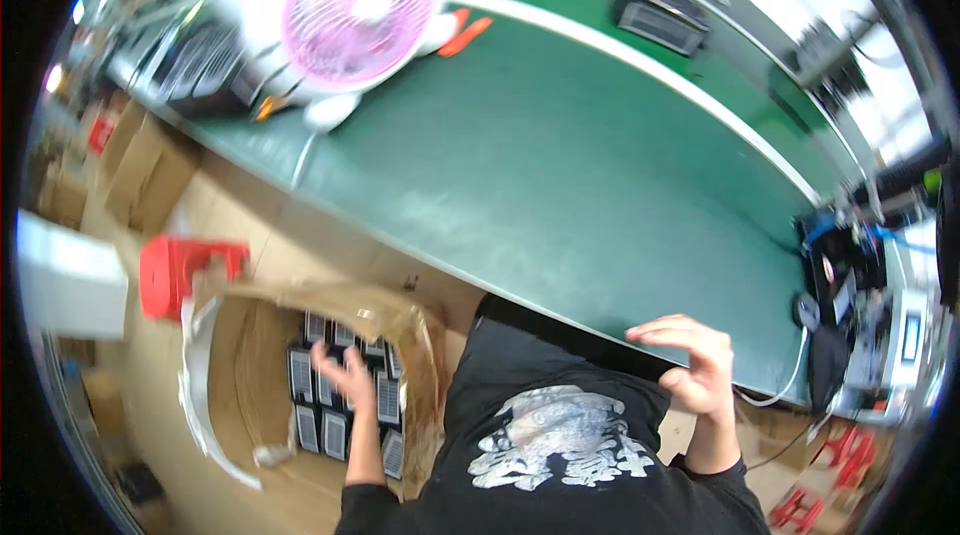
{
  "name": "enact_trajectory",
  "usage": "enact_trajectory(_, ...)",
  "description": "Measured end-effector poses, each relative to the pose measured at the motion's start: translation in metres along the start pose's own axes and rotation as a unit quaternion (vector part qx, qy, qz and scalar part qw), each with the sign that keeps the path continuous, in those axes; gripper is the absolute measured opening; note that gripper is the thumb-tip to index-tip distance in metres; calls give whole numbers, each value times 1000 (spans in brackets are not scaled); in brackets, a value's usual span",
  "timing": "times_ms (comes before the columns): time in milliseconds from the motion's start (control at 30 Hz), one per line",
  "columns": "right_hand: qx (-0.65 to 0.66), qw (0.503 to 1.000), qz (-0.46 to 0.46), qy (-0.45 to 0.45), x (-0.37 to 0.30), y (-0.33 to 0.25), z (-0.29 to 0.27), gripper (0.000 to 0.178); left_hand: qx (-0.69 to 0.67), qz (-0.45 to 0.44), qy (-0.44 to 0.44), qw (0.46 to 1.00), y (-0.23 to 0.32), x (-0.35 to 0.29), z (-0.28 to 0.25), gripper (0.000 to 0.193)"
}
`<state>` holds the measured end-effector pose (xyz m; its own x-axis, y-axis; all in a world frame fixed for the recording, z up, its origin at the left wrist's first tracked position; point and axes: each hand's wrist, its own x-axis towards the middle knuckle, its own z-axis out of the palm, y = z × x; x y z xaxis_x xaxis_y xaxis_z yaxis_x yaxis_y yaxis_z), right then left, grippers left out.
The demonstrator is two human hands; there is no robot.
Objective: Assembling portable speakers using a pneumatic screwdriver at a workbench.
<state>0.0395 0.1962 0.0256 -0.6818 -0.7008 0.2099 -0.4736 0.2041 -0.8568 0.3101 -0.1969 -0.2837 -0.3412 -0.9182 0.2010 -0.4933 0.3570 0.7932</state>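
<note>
My left hand (pixel 345 375) reaches over an open cardboard box (pixel 245 365) on the floor to my left, its fingers apart and nothing held. Beneath it in the box lie several dark rectangular units with pale grille faces (pixel 333 433). I cannot tell whether the hand touches them. My right hand (pixel 700 360) hovers by the near edge of the green workbench (pixel 560 185), thumb and fingers apart, holding nothing.
A white fan with a pink grille (pixel 360 10) stands at the bench's far left, beside dark grilled units (pixel 205 70) and orange-handled tool (pixel 465 35). Another grilled unit (pixel 660 20) sits beyond the white rail. Right: equipment (pixel 905 335), cables. Red stool (pixel 180 275) at left.
</note>
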Motion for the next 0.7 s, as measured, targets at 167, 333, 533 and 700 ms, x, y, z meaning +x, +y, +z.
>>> enact_trajectory(167,-47,908,-125,397,-51,14,-74,23,-155,328,65,930,197,77,-36,64)
enact_trajectory(333,-82,796,-148,581,-83,12,-158,29,-140,548,-289,772,377,121,58,72)
enact_trajectory(533,-147,809,-153,548,-95,13,-193,37,-91,440,-508,735,524,178,308,112)
enact_trajectory(700,-303,811,-92,491,-123,31,-185,36,-151,404,-488,758,572,211,455,141)
